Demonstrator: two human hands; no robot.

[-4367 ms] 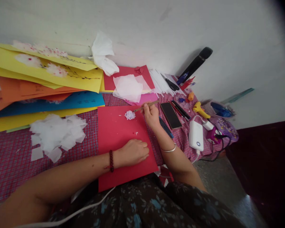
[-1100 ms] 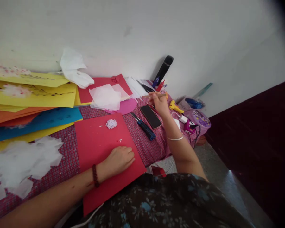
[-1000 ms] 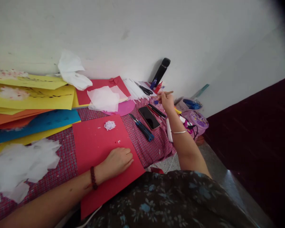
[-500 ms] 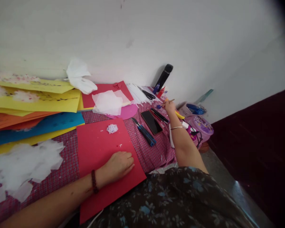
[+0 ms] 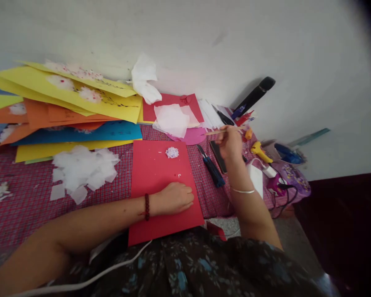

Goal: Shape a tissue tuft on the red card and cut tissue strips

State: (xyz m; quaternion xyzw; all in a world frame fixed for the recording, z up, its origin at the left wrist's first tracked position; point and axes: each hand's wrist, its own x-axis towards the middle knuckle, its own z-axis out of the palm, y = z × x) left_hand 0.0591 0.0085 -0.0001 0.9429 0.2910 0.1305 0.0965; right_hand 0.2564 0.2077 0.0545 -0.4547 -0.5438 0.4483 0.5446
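In the head view, right of centre, our right hand [image 5: 231,141], nearly closed, pinched a slim stick [image 5: 213,132], likely light and stiff, best gripped mid-shaft. Our left hand [image 5: 173,199] lay curled on the red sheet [image 5: 151,169]; whether it held anything, we couldn't tell. The pale tuft [image 5: 172,152], at centre, looked fragile.

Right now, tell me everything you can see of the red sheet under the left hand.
The red sheet is a plain, matte rectangle, apparently thick paper or card. It lies largely flat on the checked cloth, its near edge reaching the dark floral garment. The left hand rests on it, fingers curled. A white, purple-specked tuft sits near its far edge, with tiny scraps nearby.
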